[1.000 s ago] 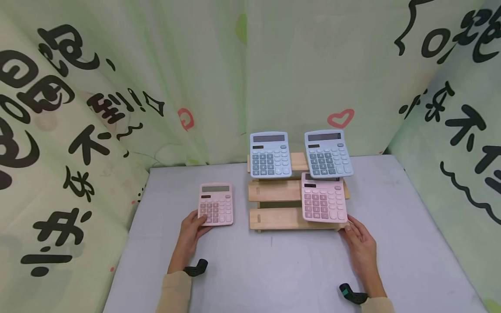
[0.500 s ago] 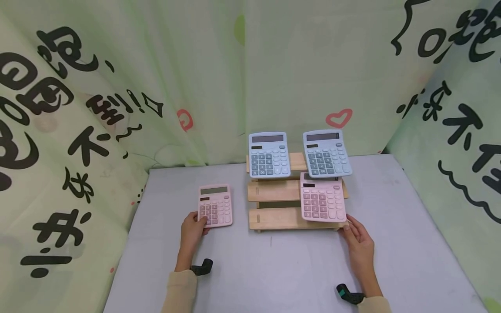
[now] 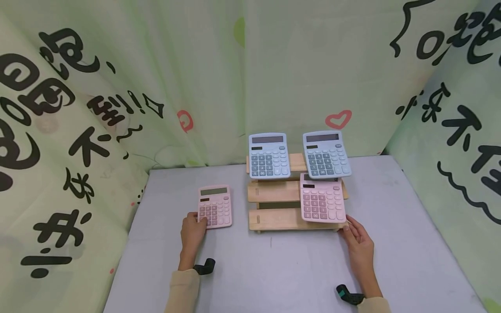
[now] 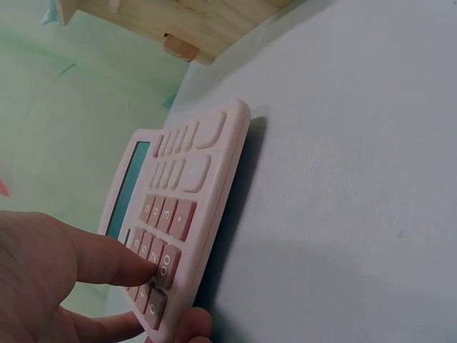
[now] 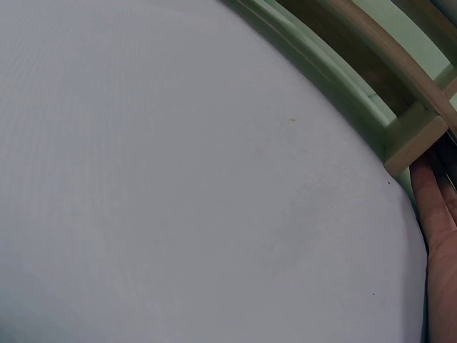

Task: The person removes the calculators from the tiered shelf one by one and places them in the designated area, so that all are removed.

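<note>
My left hand point(image 3: 192, 234) holds a pink calculator point(image 3: 215, 206) by its lower left corner, left of a slatted wooden rack point(image 3: 274, 219). In the left wrist view, the thumb lies over the keys of that calculator point(image 4: 171, 214), fingers go behind it, and it stands tilted above the tabletop. At the rack's front right corner, my right hand point(image 3: 358, 243) grips the end of the lowest slat; its fingers partly hide behind the wood. Another pink calculator point(image 3: 322, 202) leans on the rack's lower right. Above sit two blue calculators, left point(image 3: 269, 163) and right point(image 3: 327, 156).
The rack stands toward the back of a white-covered table point(image 3: 274, 278). Pale green curtains point(image 3: 289, 65) with black lettering enclose the back and both sides. Bare slats show at the rack's lower left. Both wrists carry black camera mounts.
My left wrist and forearm have swung slightly right, and the fingers under the held pink calculator have slipped out of sight. That calculator has shifted and tilted a little. The right hand stays at the rack's corner.
</note>
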### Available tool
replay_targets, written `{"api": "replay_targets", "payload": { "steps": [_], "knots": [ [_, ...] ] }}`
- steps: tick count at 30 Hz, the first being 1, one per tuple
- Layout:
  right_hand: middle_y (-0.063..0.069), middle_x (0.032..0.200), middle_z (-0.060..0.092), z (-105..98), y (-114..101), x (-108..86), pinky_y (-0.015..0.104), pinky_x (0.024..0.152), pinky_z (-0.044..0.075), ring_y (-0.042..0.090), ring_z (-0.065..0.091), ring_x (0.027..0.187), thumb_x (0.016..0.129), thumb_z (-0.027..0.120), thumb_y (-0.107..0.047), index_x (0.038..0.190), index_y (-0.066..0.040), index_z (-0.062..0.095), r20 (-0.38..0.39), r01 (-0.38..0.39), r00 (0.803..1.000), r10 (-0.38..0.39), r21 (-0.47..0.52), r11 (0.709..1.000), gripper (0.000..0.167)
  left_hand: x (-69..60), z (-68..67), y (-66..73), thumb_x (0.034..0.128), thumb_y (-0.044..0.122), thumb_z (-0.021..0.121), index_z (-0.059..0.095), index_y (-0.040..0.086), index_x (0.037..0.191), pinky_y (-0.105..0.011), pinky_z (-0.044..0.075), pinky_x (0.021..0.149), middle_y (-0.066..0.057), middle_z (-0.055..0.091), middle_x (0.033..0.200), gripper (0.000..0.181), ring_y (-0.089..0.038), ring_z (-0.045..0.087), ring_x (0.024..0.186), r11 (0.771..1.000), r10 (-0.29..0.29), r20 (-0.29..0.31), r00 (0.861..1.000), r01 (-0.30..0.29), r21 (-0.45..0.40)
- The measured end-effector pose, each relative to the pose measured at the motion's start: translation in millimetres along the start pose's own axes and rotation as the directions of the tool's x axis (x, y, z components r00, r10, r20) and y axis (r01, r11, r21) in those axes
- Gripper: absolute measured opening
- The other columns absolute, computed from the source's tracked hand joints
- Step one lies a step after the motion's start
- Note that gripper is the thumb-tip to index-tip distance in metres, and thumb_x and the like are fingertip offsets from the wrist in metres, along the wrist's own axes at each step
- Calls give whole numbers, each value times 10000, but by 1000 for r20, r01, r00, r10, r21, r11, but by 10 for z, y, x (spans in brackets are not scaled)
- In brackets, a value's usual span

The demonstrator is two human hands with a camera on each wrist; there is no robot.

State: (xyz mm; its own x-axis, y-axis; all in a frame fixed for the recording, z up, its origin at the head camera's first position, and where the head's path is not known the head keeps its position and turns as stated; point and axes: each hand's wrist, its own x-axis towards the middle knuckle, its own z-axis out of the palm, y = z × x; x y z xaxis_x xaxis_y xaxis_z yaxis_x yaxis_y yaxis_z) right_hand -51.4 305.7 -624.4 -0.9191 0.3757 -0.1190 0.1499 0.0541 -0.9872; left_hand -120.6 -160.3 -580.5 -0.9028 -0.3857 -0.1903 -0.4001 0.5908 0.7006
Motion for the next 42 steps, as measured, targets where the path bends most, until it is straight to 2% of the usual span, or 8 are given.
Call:
{"api": "replay_targets", "payload": {
  "steps": [5,13,26,42],
  "knots": [
    [-174,1335,655,-6,-15,-15,35,934,500,-163,611,1167,1063,599,-326,1560,-125,470,3,-2,1000,2,-37,999,552,-8,-10,16,938,180,567,556,-152,1332,-550,518,796,-341,618,1179,515,-438,620,989,1000,-8,5,1000,8,11],
    [-168,1351,654,0,-30,-24,21,929,490,-174,605,1162,1065,590,-345,1565,-144,467,-3,-11,1000,11,-68,998,553,-10,37,-6,963,197,559,533,-128,1361,-563,535,812,-343,581,1240,515,-480,629,1033,1000,-20,-1,1000,20,18],
    [-188,1324,658,-2,-18,-24,29,931,496,-166,611,1167,1064,595,-335,1562,-131,466,2,-8,1000,8,-48,999,553,-43,91,-31,1000,215,556,534,-103,1368,-571,548,733,-339,570,1241,487,-495,653,958,995,15,-43,999,-11,95],
    [-201,1309,655,-5,-22,-20,31,932,497,-166,612,1165,1063,596,-340,1561,-129,465,5,-11,1000,11,-37,999,557,-85,98,-7,1018,227,570,528,-92,1394,-583,566,740,-343,558,1273,495,-516,673,958,989,23,-57,998,-14,147]
  ]
}}
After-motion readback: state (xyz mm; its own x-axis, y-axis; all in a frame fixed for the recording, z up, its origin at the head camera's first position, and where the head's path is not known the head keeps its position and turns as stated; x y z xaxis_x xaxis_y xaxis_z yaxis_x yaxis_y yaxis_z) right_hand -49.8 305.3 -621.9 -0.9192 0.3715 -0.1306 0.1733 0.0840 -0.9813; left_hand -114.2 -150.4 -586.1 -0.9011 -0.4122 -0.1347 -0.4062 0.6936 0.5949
